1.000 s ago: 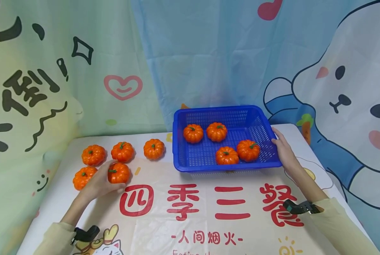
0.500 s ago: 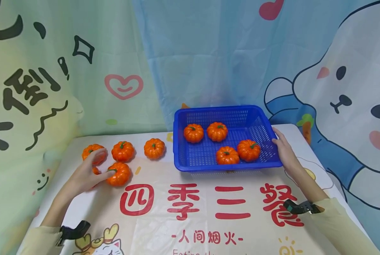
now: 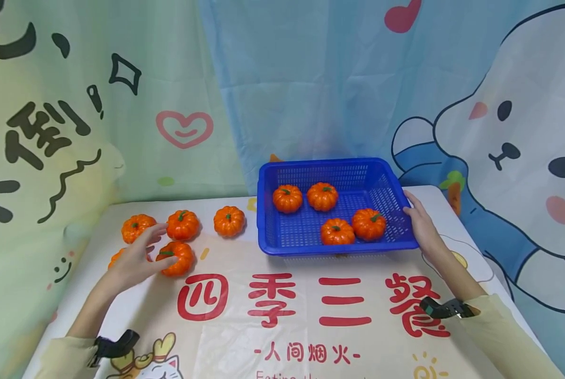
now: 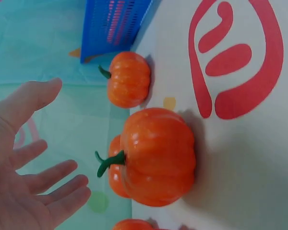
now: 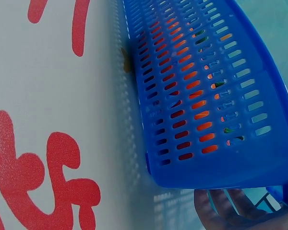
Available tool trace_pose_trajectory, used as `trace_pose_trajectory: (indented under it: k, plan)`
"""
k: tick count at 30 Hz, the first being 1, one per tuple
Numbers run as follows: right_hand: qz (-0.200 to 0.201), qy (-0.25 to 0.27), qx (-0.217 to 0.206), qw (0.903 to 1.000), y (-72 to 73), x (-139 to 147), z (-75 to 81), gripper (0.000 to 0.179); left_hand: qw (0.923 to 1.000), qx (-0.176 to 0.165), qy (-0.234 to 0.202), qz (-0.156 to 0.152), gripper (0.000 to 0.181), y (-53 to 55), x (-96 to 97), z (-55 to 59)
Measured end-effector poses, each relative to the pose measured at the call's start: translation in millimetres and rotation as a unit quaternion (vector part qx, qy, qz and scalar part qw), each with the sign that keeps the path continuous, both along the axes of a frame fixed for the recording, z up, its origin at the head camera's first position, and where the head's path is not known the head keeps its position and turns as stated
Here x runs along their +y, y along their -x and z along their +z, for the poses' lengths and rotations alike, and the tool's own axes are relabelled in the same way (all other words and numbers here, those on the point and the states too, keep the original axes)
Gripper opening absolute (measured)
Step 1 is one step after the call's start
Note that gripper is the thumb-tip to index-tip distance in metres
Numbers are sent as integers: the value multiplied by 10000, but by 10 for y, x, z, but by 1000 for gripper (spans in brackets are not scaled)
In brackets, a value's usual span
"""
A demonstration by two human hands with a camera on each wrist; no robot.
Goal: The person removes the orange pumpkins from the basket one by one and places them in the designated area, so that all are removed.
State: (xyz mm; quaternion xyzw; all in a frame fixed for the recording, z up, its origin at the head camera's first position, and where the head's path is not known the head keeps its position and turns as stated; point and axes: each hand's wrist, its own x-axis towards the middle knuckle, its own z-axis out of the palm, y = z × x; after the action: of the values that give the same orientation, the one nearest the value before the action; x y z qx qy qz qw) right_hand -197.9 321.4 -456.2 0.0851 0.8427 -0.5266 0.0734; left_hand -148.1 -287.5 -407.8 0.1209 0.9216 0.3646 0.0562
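Nine pumpkins: five loose at left, four in the basket.
I see the small orange plastic pumpkin (image 3: 177,258) left of centre, green stem pointing frame-left at my left hand (image 3: 133,260), fingers spread, gripping nothing. My right hand (image 3: 421,225) rests against the blue perforated plastic basket (image 3: 282,242), grip unclear.

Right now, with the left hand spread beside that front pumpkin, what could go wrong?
1. The left hand is open beside the front pumpkin, not holding it; a nudge may roll it into the pumpkin behind.
2. The right hand only touches the blue basket at its corner; a push could slide it.
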Motion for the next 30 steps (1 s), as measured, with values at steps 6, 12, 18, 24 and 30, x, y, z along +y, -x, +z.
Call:
trace_pose_trajectory:
  k: [6,12,18,24,30]
  plan:
    - [8,5,14,10000,11,-6,-1,57,9999,-18,45,-137,72,5,90,-62]
    - [17,62,-4,10000,8,1,0,57,9997,17,247,-21,71,-17,155,-53]
    - [23,72,-3,10000,2,20,-7,56,9997,-61,220,-39,71,-25,197,-11]
    - [5,64,0,10000,7,24,-23,57,9997,-91,132,-193,73,20,315,-7]
    - [-30,44,-43,10000,14,12,-15,56,9985,-17,-43,-541,70,123,502,13]
